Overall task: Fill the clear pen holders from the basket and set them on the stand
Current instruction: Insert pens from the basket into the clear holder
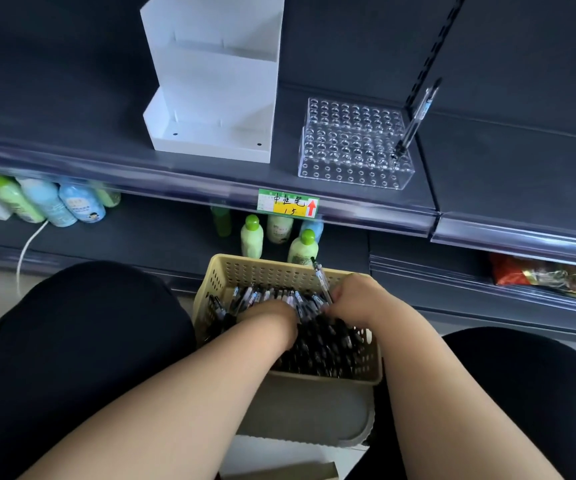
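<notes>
A beige perforated basket [245, 268] full of black pens sits between my knees. My left hand [269, 318] reaches down into the pile of pens [321, 344], its fingers buried among them. My right hand [356, 296] grips one pen [321, 277] that sticks up toward the shelf. On the dark shelf above stands a clear stepped pen holder [352, 147] with many holes; a single pen [416, 121] stands in its right side. A white stepped stand [210, 98] is to the holder's left.
A price tag [288, 204] hangs on the shelf edge [175, 183]. Below it stand green and blue bottles [252, 237], more bottles [51, 202] at left, and a white cable [27, 251]. Packaged snacks [549, 277] lie at right. My dark-clad knees flank the basket.
</notes>
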The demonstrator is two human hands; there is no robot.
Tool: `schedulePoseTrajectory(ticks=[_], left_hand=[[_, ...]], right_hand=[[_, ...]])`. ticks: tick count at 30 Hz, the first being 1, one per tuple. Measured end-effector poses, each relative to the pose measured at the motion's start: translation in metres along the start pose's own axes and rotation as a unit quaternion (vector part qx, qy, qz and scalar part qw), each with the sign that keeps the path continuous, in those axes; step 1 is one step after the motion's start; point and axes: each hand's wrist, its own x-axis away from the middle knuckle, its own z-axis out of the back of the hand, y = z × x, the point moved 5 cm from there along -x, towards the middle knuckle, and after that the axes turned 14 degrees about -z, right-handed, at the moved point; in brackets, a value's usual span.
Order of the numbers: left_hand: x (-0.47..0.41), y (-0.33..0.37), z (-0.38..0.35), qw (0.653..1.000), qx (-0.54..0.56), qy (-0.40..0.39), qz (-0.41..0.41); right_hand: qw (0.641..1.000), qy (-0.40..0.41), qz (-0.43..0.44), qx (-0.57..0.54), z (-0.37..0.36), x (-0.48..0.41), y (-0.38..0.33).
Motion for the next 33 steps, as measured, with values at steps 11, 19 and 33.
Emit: schedulePoseTrajectory(ticks=[11,19,33], left_hand=[[0.018,-0.006,0.020,0.999,0.014,0.034,-0.028],[0.074,0.009,0.111,0.898,0.228,0.329,-0.181],[0.065,0.012,0.254,0.676,0.360,0.579,-0.279]], right_hand=[[0.972,0.088,0.025,-0.214,0.034,0.028,0.003],[0.877,0.251,0.079,-0.402,0.121,0.042,0.022],[0.819,0.443,0.067,-0.358,0.249,-0.013,0.062]])
